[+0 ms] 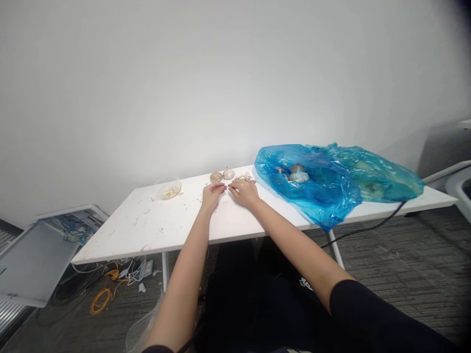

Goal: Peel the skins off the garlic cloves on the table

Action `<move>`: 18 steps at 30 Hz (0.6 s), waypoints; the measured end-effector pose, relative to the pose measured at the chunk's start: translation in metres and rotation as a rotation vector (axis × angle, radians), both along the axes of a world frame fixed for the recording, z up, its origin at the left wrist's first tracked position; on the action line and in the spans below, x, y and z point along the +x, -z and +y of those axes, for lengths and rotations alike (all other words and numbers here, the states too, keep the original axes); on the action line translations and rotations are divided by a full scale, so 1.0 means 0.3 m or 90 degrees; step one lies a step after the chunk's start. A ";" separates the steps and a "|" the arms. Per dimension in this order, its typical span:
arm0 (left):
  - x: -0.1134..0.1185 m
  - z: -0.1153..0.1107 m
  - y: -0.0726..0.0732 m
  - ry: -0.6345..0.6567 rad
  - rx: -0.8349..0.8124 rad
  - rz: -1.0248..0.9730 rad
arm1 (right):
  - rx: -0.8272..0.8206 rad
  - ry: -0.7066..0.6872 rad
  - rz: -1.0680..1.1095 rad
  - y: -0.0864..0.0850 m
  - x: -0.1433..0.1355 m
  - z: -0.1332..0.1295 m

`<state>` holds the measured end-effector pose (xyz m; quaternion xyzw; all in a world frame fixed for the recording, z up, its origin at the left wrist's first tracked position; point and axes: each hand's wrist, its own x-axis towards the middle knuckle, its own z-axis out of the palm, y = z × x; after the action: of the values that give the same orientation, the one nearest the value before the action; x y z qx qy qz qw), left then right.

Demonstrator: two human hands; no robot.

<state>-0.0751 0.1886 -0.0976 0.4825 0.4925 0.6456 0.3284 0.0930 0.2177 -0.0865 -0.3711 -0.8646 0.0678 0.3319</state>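
From the head view, a person works with 2 bare hands over a white table [158,220] pushed against a pale wall [221,73]. The left hand [211,193] and right hand [243,192] meet near the far edge, fingertips drawn narrow at a small, slim item [227,187]; which hand grips it, I cannot tell. Holding it between both sets of fingertips likely allows fine, steady control. Just beyond the hands sit 2 garlic bulbs [228,173], side by side, with loose cloves [247,177] behind the right fingers, apparently placed for a short reach. Off to the left, a shallow clear container [180,185] holds pale pieces, probably to stop them rolling among the scattered skin flakes [161,229]. At right, an open blue bag [265,157] cradles more bulbs [299,176], its mouth spread wide, seemingly for easy access, while a greenish bag [390,176] slumps beside it, its contents too blurred to name.
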 end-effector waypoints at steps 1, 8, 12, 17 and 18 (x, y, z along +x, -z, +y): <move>0.000 -0.001 -0.001 0.001 -0.003 -0.002 | -0.001 0.000 0.002 -0.001 0.000 -0.001; 0.000 -0.003 -0.003 0.006 -0.010 0.003 | -0.005 -0.003 0.004 -0.008 0.003 -0.004; 0.001 -0.002 -0.001 0.006 -0.004 0.017 | -0.002 -0.010 -0.004 -0.008 0.002 0.000; -0.002 -0.001 0.002 0.004 0.000 0.018 | -0.007 -0.004 -0.001 -0.010 -0.001 -0.003; -0.002 -0.001 0.002 0.003 0.002 0.013 | -0.009 0.006 0.004 -0.011 -0.001 -0.005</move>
<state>-0.0758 0.1882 -0.0982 0.4909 0.4937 0.6405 0.3240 0.0926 0.2163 -0.0833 -0.3772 -0.8614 0.0736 0.3321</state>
